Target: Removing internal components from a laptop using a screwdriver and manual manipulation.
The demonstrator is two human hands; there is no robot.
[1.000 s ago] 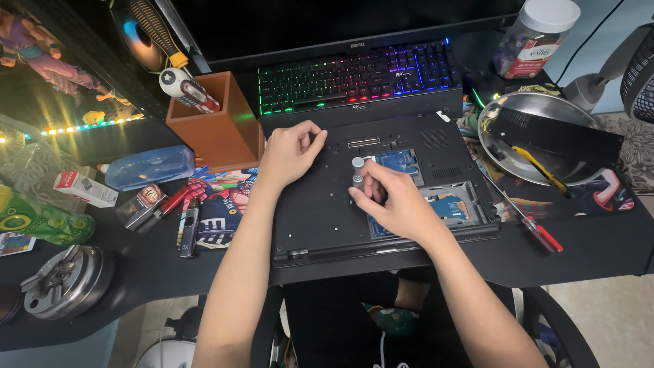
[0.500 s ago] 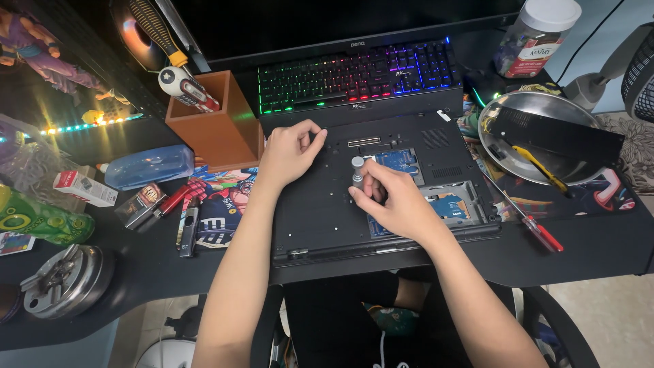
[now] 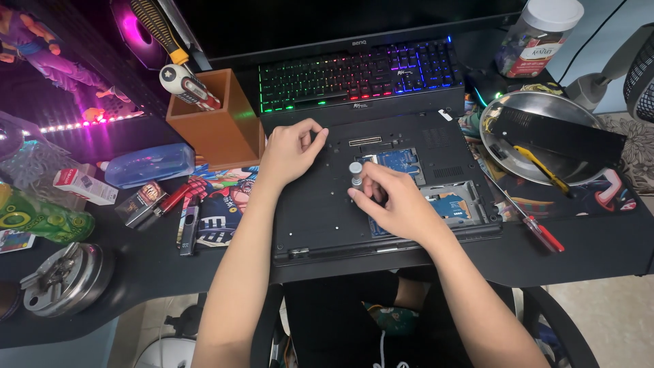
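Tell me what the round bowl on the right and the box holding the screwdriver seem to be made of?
The bowl looks like polished metal, probably steel: silvery, with bright reflections along its rim. The box looks like matte plastic, or perhaps painted wood: flat orange-brown walls, no shine and no visible grain.

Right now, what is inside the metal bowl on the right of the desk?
Inside the metal bowl lies a long black panel, resting across it and reaching past its rim. A yellow-handled tool lies under the panel's edge. The panel covers the bowl's middle, so anything beneath is hidden.
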